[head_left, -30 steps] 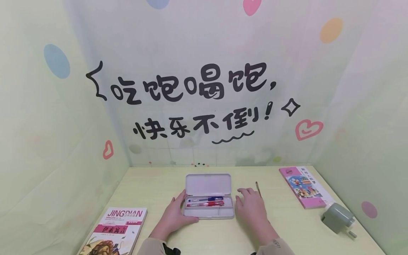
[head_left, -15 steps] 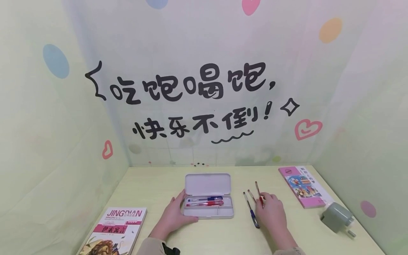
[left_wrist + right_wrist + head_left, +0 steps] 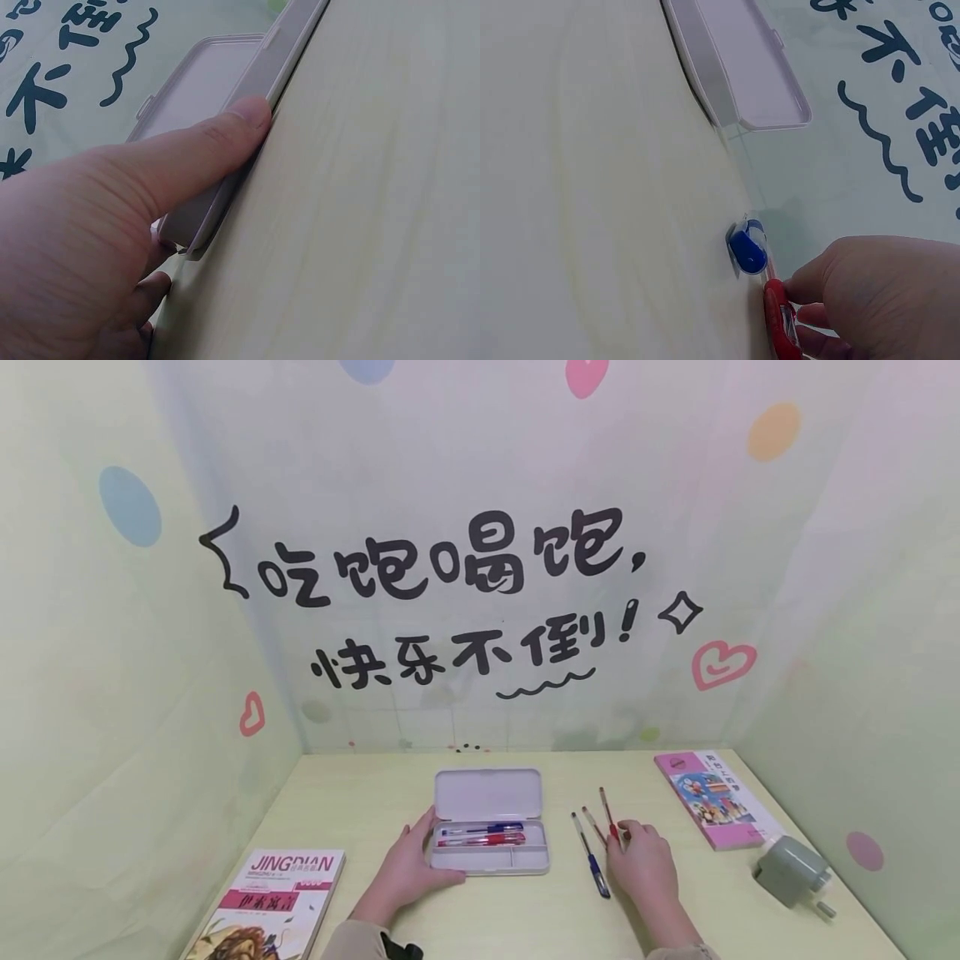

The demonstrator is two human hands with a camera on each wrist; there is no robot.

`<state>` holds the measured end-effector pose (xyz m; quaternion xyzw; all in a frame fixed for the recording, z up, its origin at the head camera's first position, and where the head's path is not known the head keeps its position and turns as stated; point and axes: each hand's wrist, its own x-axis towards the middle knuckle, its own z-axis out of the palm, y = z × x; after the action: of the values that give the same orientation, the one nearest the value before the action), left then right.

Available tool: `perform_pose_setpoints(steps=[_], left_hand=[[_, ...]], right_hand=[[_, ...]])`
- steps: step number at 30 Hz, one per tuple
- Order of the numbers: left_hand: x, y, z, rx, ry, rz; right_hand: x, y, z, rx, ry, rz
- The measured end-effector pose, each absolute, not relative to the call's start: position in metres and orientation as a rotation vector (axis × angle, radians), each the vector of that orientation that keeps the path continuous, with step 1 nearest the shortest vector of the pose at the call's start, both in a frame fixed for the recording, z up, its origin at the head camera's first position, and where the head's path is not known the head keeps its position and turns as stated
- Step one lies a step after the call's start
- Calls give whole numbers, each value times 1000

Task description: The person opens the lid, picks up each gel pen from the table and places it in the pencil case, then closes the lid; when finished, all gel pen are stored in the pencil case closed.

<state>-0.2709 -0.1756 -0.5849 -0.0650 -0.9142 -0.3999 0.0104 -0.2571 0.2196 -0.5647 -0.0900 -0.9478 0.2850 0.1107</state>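
Note:
A pale lilac pencil case (image 3: pixel 487 793) stands with its lid up in the head view. Inside lie a blue pen (image 3: pixel 504 828) and a red pen (image 3: pixel 491 839). My left hand (image 3: pixel 416 867) grips the case's left end, thumb (image 3: pixel 244 116) along the front wall and fingers round the side. To the right, my right hand (image 3: pixel 647 864) pinches a red pen (image 3: pixel 780 319) at its capped end, thumb against the cap. Another slim pen (image 3: pixel 592 821) runs under that hand, its lower part hidden. A blue-capped pen (image 3: pixel 597 878) lies just left of the fingers.
A pink book (image 3: pixel 708 802) lies at the back right, with a grey-green pencil-sharpener-like device with a crank (image 3: pixel 792 872) in front of it. Another book (image 3: pixel 277 902) is at the front left. Printed fabric walls (image 3: pixel 480 460) enclose the table (image 3: pixel 360 793).
My right hand has moved from beside the case rightward to the loose pens, uncovering the blue one, and now pinches a red pen. The left hand stays on the case.

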Motion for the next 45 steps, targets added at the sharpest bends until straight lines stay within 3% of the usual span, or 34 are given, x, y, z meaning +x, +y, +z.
perform_pose_setpoints(steps=[45], left_hand=[[-270,-176,-585,-217,-2842,-1242]], right_hand=[[-257,216,-561,-271,-2734,808]])
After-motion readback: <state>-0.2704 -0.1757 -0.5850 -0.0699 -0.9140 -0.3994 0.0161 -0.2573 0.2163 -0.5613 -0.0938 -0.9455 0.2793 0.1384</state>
